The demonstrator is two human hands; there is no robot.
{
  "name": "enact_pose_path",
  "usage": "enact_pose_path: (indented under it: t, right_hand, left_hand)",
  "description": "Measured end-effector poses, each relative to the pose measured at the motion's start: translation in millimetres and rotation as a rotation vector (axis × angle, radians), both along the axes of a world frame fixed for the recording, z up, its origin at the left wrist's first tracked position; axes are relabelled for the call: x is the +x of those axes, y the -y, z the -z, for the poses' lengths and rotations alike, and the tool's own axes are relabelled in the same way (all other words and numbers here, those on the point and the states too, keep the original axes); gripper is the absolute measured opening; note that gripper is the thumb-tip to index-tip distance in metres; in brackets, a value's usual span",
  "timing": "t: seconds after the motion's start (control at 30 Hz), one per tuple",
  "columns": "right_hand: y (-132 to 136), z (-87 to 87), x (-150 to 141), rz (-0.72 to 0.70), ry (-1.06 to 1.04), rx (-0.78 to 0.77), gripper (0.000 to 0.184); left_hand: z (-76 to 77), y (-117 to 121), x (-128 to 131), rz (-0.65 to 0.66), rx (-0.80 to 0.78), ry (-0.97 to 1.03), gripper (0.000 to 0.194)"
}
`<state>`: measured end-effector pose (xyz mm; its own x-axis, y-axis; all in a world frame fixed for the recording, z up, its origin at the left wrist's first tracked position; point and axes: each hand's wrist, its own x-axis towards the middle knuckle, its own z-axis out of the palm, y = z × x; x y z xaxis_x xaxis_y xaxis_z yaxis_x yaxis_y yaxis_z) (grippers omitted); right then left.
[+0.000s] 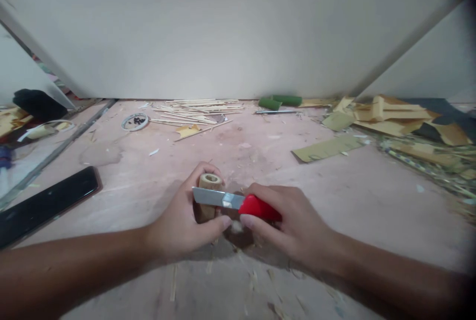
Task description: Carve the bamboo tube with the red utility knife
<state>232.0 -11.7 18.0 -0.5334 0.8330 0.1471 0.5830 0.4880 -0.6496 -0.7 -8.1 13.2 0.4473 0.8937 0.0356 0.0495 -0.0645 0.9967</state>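
"State of the fingers?"

"Left fingers [203, 167]: curled round a hollow wooden tube [206, 215], thumb spread toward the right hand [297, 221]. Right fingers [262, 192]: closed on the red handle [258, 206] of a knife."

"Tube location?"

"Near-middle part of the counter [260, 156], roughly upright, open end up. The blade [206, 195] is seen across its upper part; whether wood is touched can't be told."

"Main risk?"

"A cut to the left hand. The blade tip is pointed at the web of the thumb, and the left thumb [219, 224] is left just beside the blade. If too much force were put on the handle, skin could be reached by a slip."

"Other causes?"

"The curved side: the blade could be skated along it instead of biting. The tube could also be rolled or tipped if it's held loosely; grip firmness can't be judged."

"Anything on the surface?"

"Shavings [173, 283] are scattered toward the near edge; steady support could be spoiled if any were trapped under the tube. Phone [52, 201] by the left edge, well apart, low risk. Cutting edge direction: not readable, so left unlabelled."
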Motion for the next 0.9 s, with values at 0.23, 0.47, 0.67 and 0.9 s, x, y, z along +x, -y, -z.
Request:
enact_pose_path:
  t: [0.23,0.47,0.67,0.9]
  right_hand:
    - [-1.2,0.5,-0.7,-0.036,0.121,0.027,0.026]
    - [-2.1,3.2,3.6,-0.069,0.149,0.031,0.029]
    - [-2.8,3.3,5.3,-0.088,0.128,0.018,0.031]
    - [-0.2,3.5,4.4,-0.07,0.137,0.028,0.036]
  left_hand:
    - [-2.4,2.3,5.6,-0.006,-0.127,0.091,0.046]
    - [1.2,0.2,6.2,-0.024,-0.166,0.12,0.048]
    - [-0.4,0.9,6.5,-0.033,-0.214,0.123,0.048]
    - [-5.3,-0.2,11.2,-0.107,-0.188,0.036,0.04]
